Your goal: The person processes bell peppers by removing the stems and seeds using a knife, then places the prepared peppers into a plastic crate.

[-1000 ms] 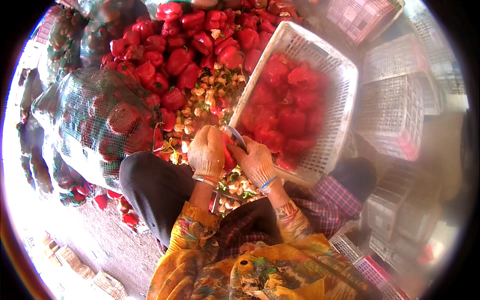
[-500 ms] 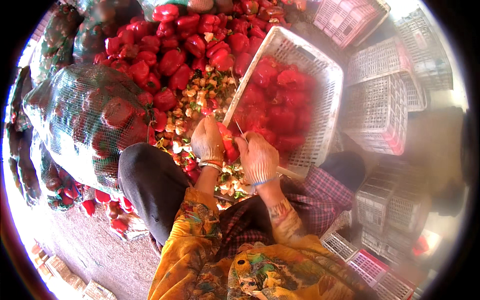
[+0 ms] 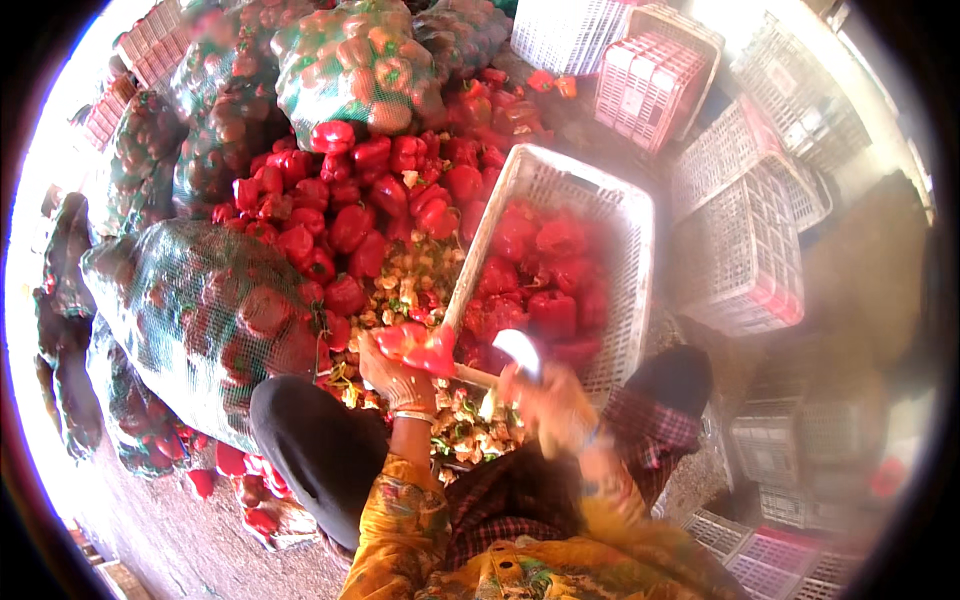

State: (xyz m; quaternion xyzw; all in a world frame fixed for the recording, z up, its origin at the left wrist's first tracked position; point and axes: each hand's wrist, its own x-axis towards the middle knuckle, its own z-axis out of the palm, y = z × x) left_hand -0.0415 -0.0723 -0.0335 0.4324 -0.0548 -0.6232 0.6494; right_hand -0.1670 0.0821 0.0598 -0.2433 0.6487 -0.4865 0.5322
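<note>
My left hand (image 3: pixel 393 380), in a pale knitted glove, is closed around a red bell pepper (image 3: pixel 418 347) near the corner of a white plastic crate (image 3: pixel 628 215). In my gloved right hand (image 3: pixel 558 408) is a small knife (image 3: pixel 518 350), its pale curved blade pointing up and left, apart from the pepper. Motion blurs this hand. A pale greenish piece (image 3: pixel 488 404) shows beside its fingers; I cannot tell whether it is held. Red peppers (image 3: pixel 550 310) partly fill the crate. Under my hands lie many cut pepper cores (image 3: pixel 470 425).
A heap of red peppers (image 3: pixel 350 228) lies beyond my left hand. Mesh sacks of peppers (image 3: pixel 200 310) stand at the left and back. Stacked plastic crates (image 3: pixel 735 250) stand at the right. My knees flank the work area.
The view has tilted up, showing more at the back. My right hand with the knife has moved right, away from the pepper. My left hand now holds the pepper raised and turned sideways.
</note>
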